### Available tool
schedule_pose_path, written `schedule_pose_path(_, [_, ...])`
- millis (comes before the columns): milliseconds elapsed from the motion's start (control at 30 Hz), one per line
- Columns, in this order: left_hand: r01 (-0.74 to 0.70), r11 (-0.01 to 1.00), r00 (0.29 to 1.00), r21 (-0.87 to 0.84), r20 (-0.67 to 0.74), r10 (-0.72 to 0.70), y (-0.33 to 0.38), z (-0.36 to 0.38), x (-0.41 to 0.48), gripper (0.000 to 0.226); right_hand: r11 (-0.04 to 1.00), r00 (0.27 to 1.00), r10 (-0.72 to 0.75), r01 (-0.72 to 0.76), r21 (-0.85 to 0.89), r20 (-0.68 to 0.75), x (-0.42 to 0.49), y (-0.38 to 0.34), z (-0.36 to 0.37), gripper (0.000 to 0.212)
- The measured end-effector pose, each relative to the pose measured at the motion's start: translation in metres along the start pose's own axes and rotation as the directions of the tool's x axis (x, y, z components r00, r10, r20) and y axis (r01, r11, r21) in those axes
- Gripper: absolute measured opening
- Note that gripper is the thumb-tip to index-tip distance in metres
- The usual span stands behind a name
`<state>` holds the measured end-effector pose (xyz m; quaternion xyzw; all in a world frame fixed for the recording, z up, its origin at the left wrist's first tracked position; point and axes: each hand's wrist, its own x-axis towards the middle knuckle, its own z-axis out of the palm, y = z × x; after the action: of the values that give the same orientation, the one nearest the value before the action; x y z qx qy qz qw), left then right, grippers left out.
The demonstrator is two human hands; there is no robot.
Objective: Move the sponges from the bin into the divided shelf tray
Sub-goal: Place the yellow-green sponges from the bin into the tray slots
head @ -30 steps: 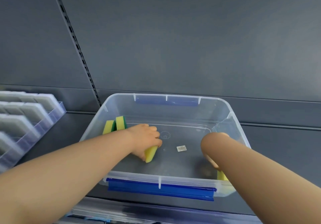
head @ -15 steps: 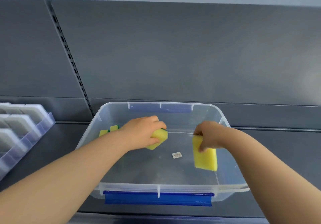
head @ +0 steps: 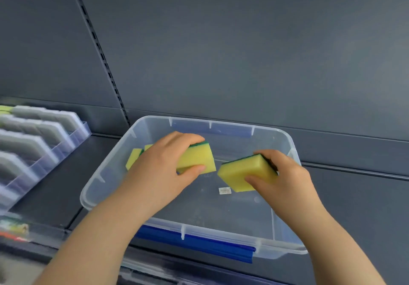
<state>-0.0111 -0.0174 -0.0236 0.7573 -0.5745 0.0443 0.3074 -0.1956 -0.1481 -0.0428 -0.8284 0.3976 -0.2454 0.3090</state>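
1. Presently gripped in left hand (head: 163, 169): left sponge (head: 197, 157), held above bin (head: 106, 174).
2. Pinched in right hand (head: 285, 178): right sponge (head: 245, 172), likewise above bin.
3. Spare sponges (head: 134, 157) at bin's far-left wall.
4. Floor sticker (head: 224, 190): print unreadable.

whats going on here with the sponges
The left hand grips a yellow-and-green sponge and the right hand grips a second sponge, both held over the clear plastic bin. Two more sponges lie in its far left corner. The divided shelf tray stands to the left.
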Motion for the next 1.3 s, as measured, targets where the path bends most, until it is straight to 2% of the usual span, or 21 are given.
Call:
schedule_pose_path(167, [0.082, 0.995, 0.985, 0.057, -0.154, -0.073, 0.004, -0.016, -0.040, 0.041, 0.994, 0.995, -0.088, 0.091, 0.067, -0.042, -0.010, -0.004, 0.017, 0.046])
schedule_pose_path(333, [0.087, 0.941, 0.965, 0.328, -0.264, 0.003, -0.017, -0.050, -0.084, 0.031, 0.958, 0.961, -0.272, 0.275, 0.084, -0.049, -0.024, -0.041, 0.046, 0.048])
schedule_pose_path(467, [0.148, 0.926, 0.953, 0.347, -0.300, -0.040, -0.044, -0.087, -0.131, 0.043, 0.908, 0.927, -0.375, 0.370, 0.195, -0.010, -0.048, -0.090, 0.086, 0.046])
schedule_pose_path(667, [0.287, 0.873, 0.930, 0.395, -0.331, -0.157, -0.106, -0.170, -0.238, 0.044, 0.845, 0.878, -0.477, 0.469, 0.256, -0.034, -0.108, -0.178, 0.161, 0.050])
schedule_pose_path(733, [0.326, 0.864, 0.921, 0.384, -0.334, -0.200, -0.130, -0.198, -0.278, 0.044, 0.835, 0.873, -0.487, 0.474, 0.281, -0.027, -0.132, -0.208, 0.191, 0.052])
schedule_pose_path(833, [0.403, 0.849, 0.887, 0.343, -0.374, -0.270, -0.161, -0.231, -0.331, 0.046, 0.829, 0.866, -0.498, 0.455, 0.326, 0.057, -0.166, -0.246, 0.239, 0.048])
schedule_pose_path(967, [0.438, 0.843, 0.866, 0.312, -0.397, -0.303, -0.194, -0.261, -0.372, 0.050, 0.821, 0.834, -0.527, 0.450, 0.351, 0.164, -0.194, -0.293, 0.288, 0.045])
schedule_pose_path(1067, [0.439, 0.829, 0.864, 0.347, -0.414, -0.285, -0.225, -0.277, -0.386, 0.052, 0.819, 0.820, -0.541, 0.462, 0.339, 0.189, -0.193, -0.320, 0.314, 0.040])
schedule_pose_path(1300, [0.406, 0.830, 0.887, 0.382, -0.385, -0.256, -0.328, -0.308, -0.374, 0.046, 0.837, 0.850, -0.491, 0.399, 0.374, 0.192, -0.153, -0.372, 0.386, 0.041])
